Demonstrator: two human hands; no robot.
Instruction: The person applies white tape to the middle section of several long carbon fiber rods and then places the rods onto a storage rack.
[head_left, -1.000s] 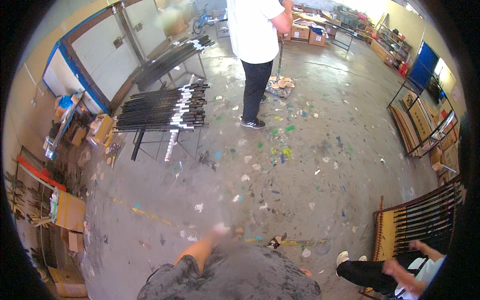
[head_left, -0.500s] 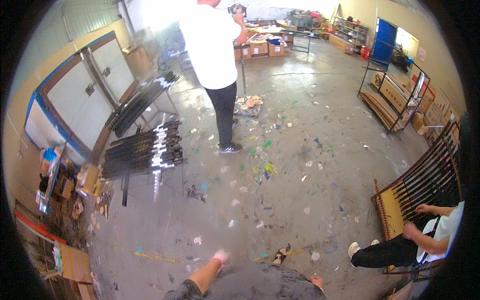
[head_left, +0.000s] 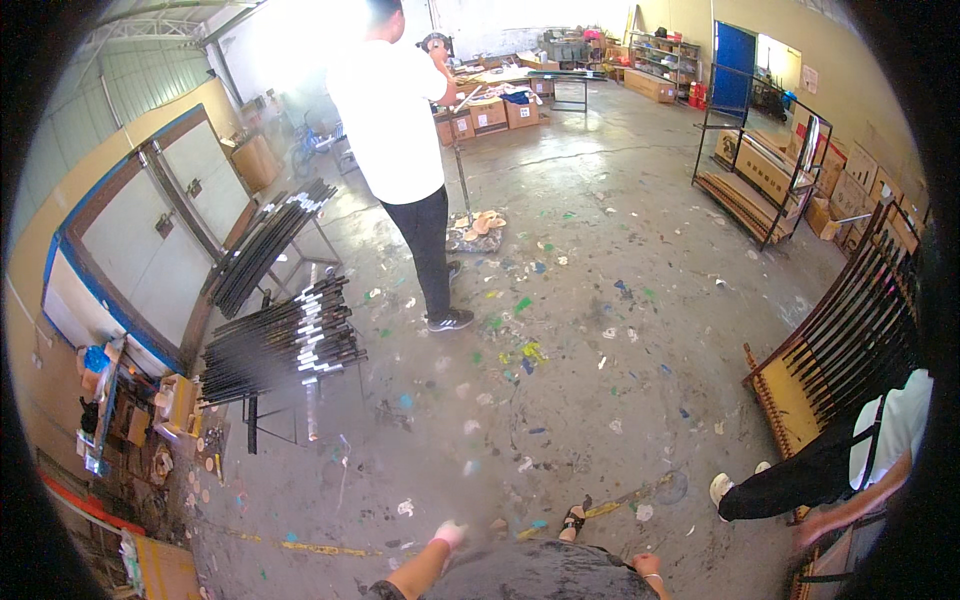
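Observation:
My left hand hangs low at the lower edge, pale and smeared, over the stained concrete floor. Its fingers are too blurred to read, and I see no object in it. On the other side of my dark shirt, my right hand hangs with its fingers curled in and nothing visible in them. A light band circles that wrist. Neither hand touches anything around it. My sandalled foot shows just ahead of the shirt.
Dark rods lie on a rack to the left, with more rods behind. A person in white stands ahead by a post. Another person is at right beside slanted rods. A metal frame cart stands far right.
The view has shifted, so the rod rack and the standing person sit further left and lower. The person at right has moved an arm down from the slanted rods. My hands still hang low.

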